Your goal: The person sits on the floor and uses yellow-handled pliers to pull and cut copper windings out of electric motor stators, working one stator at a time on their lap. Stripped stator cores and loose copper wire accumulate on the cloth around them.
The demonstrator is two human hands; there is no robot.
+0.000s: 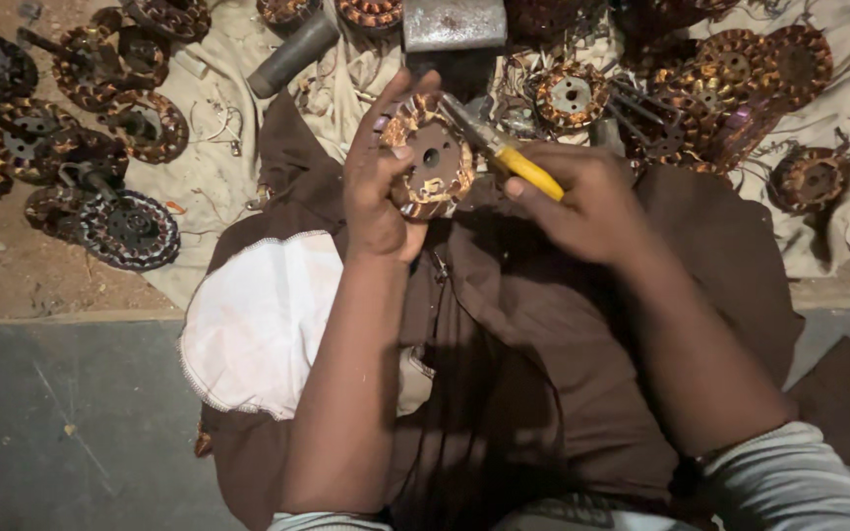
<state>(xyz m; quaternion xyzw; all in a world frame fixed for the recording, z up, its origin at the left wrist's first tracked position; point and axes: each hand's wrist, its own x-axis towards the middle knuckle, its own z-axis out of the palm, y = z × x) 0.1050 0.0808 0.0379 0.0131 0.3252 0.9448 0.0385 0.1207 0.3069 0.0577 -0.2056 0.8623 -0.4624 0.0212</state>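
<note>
Centrally, near the top of the frame, the left hand [378, 187] is wrapped around a round copper-wound stator [430, 157], holding it upright with thumb and fingers on its rim. Just to its right, the right hand [582, 202] is closed around yellow-handled pliers [504, 152], whose tip touches the stator's upper right edge. Both hands hover over a brown cloth [543, 334] across the person's lap. More wound stators [130, 228] lie scattered on pale sheeting [213, 167] at upper left and upper right, and a grey metal block [453, 22] sits at top centre.
</note>
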